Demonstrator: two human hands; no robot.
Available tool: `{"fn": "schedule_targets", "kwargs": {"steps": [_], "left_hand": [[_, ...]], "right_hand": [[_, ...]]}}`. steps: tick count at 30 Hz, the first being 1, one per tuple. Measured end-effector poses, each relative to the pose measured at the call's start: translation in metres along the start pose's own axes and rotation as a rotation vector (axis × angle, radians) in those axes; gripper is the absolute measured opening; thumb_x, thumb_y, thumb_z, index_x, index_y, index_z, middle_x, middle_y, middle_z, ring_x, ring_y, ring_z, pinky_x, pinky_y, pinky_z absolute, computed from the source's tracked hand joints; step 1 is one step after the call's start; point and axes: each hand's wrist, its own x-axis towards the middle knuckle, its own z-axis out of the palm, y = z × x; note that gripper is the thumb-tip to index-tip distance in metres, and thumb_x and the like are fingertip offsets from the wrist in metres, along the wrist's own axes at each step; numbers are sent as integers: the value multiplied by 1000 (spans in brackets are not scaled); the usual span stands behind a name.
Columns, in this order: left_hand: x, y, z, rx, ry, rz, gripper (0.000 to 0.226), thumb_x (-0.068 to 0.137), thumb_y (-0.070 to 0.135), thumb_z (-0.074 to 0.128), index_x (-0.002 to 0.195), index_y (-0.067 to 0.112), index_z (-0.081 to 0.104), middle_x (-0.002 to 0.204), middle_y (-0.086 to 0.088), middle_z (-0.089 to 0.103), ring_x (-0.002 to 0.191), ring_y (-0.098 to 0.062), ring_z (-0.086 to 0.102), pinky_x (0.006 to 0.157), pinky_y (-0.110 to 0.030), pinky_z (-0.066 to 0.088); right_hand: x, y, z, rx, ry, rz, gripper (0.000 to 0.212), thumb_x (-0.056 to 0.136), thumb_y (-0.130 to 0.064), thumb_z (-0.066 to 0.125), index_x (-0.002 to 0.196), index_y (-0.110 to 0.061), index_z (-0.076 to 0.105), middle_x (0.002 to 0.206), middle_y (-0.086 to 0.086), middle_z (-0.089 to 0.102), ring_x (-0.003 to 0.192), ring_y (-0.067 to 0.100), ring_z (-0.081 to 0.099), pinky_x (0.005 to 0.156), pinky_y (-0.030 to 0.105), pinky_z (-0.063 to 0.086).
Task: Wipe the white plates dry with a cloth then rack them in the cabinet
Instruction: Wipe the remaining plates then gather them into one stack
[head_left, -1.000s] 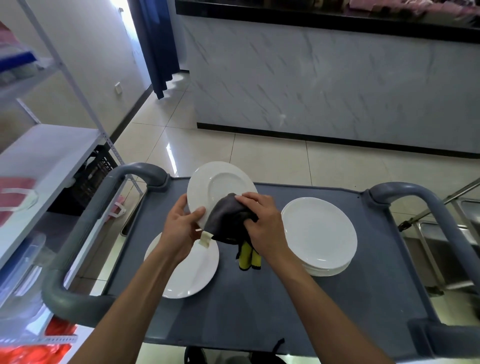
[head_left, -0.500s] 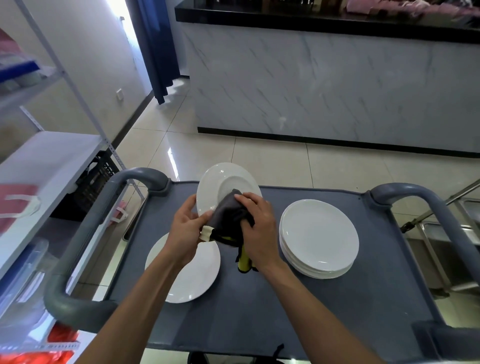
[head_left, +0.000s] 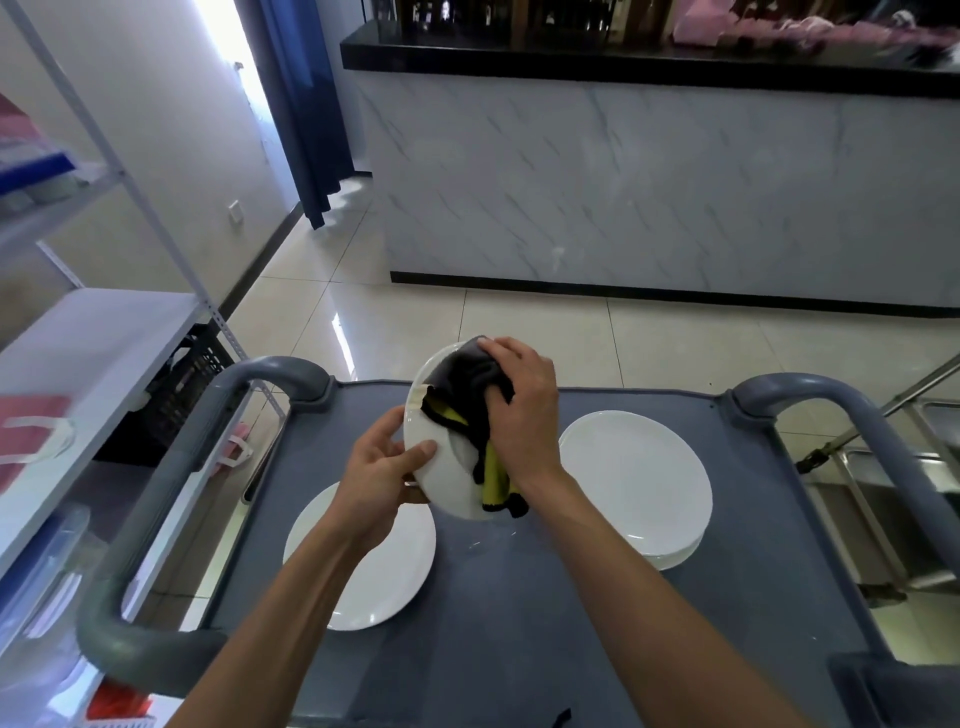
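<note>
Tilted white plate (head_left: 447, 467) held above the cart (head_left: 519, 649) top near its far edge, left hand (head_left: 382, 475) pinching the rim. Right hand (head_left: 519, 415) curled round dark cloth (head_left: 470, 395), pressing it on the plate face. 1 single plate (head_left: 363, 566) at left edge; plate stack (head_left: 636, 478) at right.

Both bare forearms reach forward from the lower edge of the view, converging toward 12 o'clock. The left hand (head_left: 382, 470) sits at about 10 o'clock of the held plate (head_left: 441, 467), thumb laid across its face and fingers curled behind its rim. The right hand (head_left: 522, 415), knuckles up, presses a bunched cloth (head_left: 467, 387) against it, fingers curled over the fabric.
</note>
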Motion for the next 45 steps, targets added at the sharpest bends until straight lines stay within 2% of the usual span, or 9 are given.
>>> {"fn": "schedule_targets", "kwargs": {"steps": [3,6,12,15,22,31,37,42,45], "left_hand": [[4,2,5,-50,48,-10,39,91,4,67,127,16,60,110,-18,73,87,-41,68,80,-72,49],[5,1,7,-48,81,-20,36,94,2,61,128,12,59,110,-18,73,89,-41,70,80,-73,51],[3,1,17,7,104,-18,24,95,1,59,118,5,65,107,-18,74,97,-51,67,78,-69,54],[4,2,21,39,96,-10,24,94,1,60,117,4,65,107,-18,74,96,-50,68,77,-67,54],[7,9,30,62,93,21,22,97,3,58,118,8,64,105,-14,75,93,-41,71,68,-49,61],[3,8,42,0,77,50,37,93,3,62,126,18,66,108,-21,72,84,-36,68,66,-47,58],[-3,6,51,-73,85,101,41,89,4,66,128,20,66,99,-17,70,75,-28,65,59,-38,58],[-5,-1,60,-171,148,112,40,93,-3,55,127,15,66,105,-14,71,82,-28,66,60,-37,58],[-7,-3,63,-242,176,113,38,94,-4,54,126,12,65,108,-12,72,83,-26,68,59,-37,58]], "right_hand": [[-7,2,1,-70,-160,-96,53,93,-22,42,145,-21,53,151,1,45,134,21,37,114,40,35],[-16,10,-4,-68,-311,-125,61,96,-46,38,154,-29,38,164,-5,24,147,18,20,121,43,22],[-19,32,-14,-138,-243,-292,54,97,-28,45,151,-26,46,163,8,28,143,29,31,117,46,30],[-16,33,-18,-165,-186,-327,48,99,-24,45,147,-25,52,159,9,34,139,28,33,115,45,34],[-5,24,-21,-154,-103,-388,39,102,-19,49,138,-25,60,156,6,41,131,30,39,109,43,39],[21,36,-23,-58,-135,-188,40,100,-20,52,140,-24,57,151,1,45,132,23,37,111,47,38],[40,46,-38,-32,-160,-60,41,99,-20,52,139,-24,57,144,-3,52,126,23,42,109,36,37],[49,53,-53,-3,-206,40,30,99,-22,55,128,-21,65,119,-3,66,108,18,57,101,36,47],[46,53,-69,63,-223,91,26,98,-18,59,122,-16,68,115,2,68,101,13,57,95,25,45]]}}
